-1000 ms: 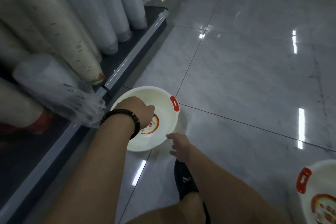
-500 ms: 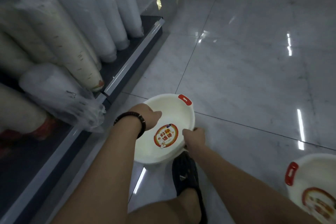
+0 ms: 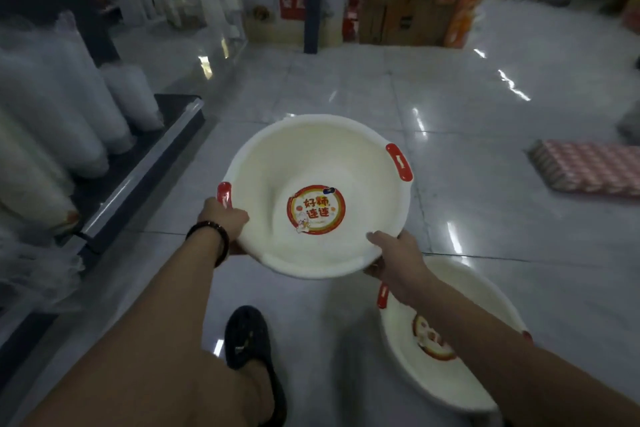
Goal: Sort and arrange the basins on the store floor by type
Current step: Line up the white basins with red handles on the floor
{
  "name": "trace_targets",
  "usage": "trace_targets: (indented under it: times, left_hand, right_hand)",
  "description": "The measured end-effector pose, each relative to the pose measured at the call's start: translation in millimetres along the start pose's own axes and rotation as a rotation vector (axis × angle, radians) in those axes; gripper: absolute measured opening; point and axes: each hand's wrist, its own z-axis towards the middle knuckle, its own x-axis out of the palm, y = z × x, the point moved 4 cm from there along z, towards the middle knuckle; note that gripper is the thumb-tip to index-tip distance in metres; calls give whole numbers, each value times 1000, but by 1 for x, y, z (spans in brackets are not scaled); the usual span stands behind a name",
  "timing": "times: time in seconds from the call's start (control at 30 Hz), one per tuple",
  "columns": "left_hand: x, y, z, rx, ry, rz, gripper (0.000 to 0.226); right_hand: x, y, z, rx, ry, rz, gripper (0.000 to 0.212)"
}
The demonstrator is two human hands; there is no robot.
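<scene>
Basin (image 3: 318, 163), white with 2 red handles and a round red-and-yellow sticker (image 3: 316, 209) in its bottom, is held up off the tiled floor (image 3: 485, 225) in the middle of the view, tilted so its inside faces the camera. Left hand (image 3: 223, 218), with a dark bead bracelet (image 3: 211, 236) at the wrist, is closed on the near-left rim just below the left red handle (image 3: 224, 193). Right hand (image 3: 398, 258) is closed on the near-right rim, thumb lying over the edge. The other red handle (image 3: 399, 162) sits free at the far right of the rim.

A second white basin (image 3: 460, 367) of the same kind rests on the floor at the near right, partly hidden by the right forearm. A dark slipper (image 3: 247, 340) stands on the floor below the held basin. Along the left runs a dark shelf (image 3: 138, 177) with plastic-wrapped stacks of white ware (image 3: 62, 107). A red patterned flat pack (image 3: 588, 168) lies on the floor at the right.
</scene>
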Motion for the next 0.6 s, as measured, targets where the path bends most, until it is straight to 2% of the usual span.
trace_targets:
  times: [0.1,0.3,0.5,0.6]
  left_hand:
    - [55,-51,-82,94,92,-21,61]
    - [162,-72,-139,185,302,238,46]
    - [248,-59,-154,240,395,373,54]
    - [282,-41,-145,183,439,503,60]
  right_hand:
    - [-88,28,-13,42,-30,-184,23]
    - [-263,47,-27,-28,-383,-168,44]
    - [-328,2,-33,-49,-485,-334,59]
    - [-349,-24,-27,6,-490,-436,67]
